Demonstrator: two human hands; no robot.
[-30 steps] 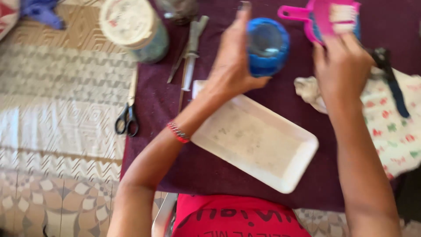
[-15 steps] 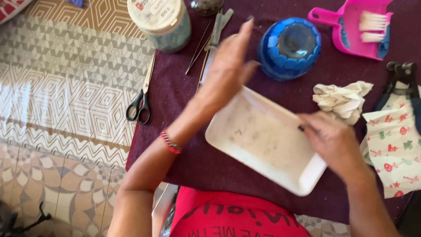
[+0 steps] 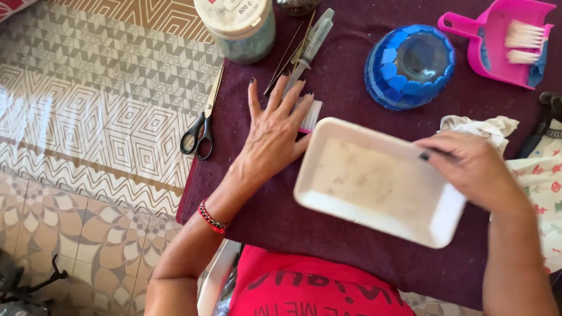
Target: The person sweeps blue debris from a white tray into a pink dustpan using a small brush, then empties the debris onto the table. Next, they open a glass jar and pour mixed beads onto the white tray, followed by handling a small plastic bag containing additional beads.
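Two hands are busy on the purple desk (image 3: 351, 88). One, the right hand (image 3: 474, 169), grips the white foam tray's (image 3: 374, 181) right end. Its long side slants across. Just left, the open left hand (image 3: 272, 131) lies flat on a small brush (image 3: 310, 115).

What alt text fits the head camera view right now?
The right hand grips a white rectangular foam tray on a dark purple tablecloth, while the left hand rests flat over a small white-bristled brush. A blue mosaic glass bowl sits behind.
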